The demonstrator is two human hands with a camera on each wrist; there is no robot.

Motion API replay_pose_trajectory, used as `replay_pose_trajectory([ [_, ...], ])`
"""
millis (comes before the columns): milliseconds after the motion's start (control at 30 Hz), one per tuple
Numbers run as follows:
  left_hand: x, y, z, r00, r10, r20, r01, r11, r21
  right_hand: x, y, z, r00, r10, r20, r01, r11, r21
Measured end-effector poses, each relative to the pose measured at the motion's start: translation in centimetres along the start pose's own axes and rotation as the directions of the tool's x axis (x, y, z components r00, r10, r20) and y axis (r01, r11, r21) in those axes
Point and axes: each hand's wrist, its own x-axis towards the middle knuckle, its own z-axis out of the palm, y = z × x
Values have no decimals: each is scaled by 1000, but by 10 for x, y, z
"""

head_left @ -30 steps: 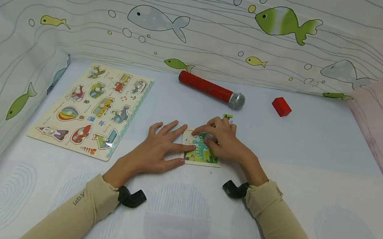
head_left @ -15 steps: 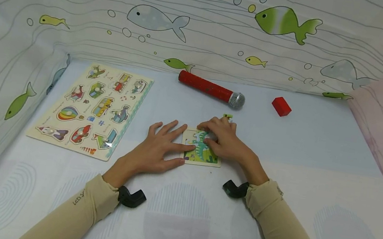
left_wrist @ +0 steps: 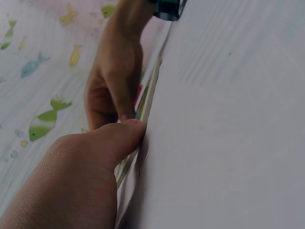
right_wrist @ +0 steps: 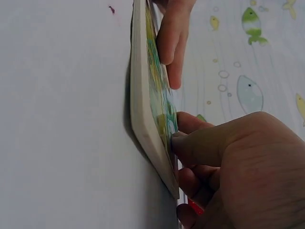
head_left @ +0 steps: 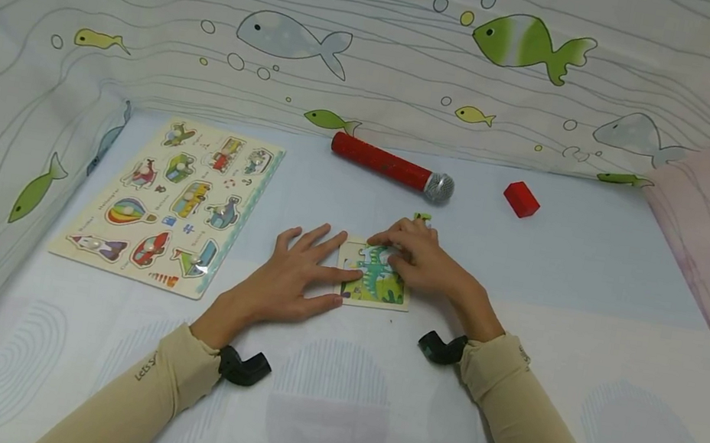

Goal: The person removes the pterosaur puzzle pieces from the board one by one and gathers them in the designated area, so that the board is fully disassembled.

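Note:
A small square jigsaw puzzle point(head_left: 372, 290) with a green and teal dinosaur picture in a pale frame lies on the table. My left hand point(head_left: 293, 278) is spread flat at its left side; the index fingertip rests on the picture and the thumb lies at the frame's lower left. Over the puzzle's upper right corner, my right hand point(head_left: 425, 260) has its thumb and fingers bent together at a puzzle piece point(right_wrist: 169, 129), mostly covered by them. Just beyond that hand's knuckles, a loose green puzzle piece point(head_left: 423, 217) lies partly hidden.
To the left lies a larger peg puzzle board point(head_left: 149, 220) with vehicle pictures. A red microphone point(head_left: 381, 162) with a silver head lies at the back, and a red block point(head_left: 522, 199) sits to its right. Fish-printed cloth point(head_left: 401, 20) rises behind the table.
My right hand's fingers have drawn back from the puzzle's upper left toward its upper right, uncovering more of the picture. The left hand has stayed in place.

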Motion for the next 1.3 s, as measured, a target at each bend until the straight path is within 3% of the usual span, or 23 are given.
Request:
replay_pose_trajectory([
  [633,-3,0,0,1000,-8,12,8,1000,1,1,-6,2,1000,19,-15,-18,999,36],
  [1100,-5,3,2,1000,-7,16,7,1000,-1,-2,0,6,997,-25,-77,32,996,87],
  [1300,-3,2,1,1000,-3,6,3,1000,5,-2,2,-2,997,4,-82,10,984,178],
])
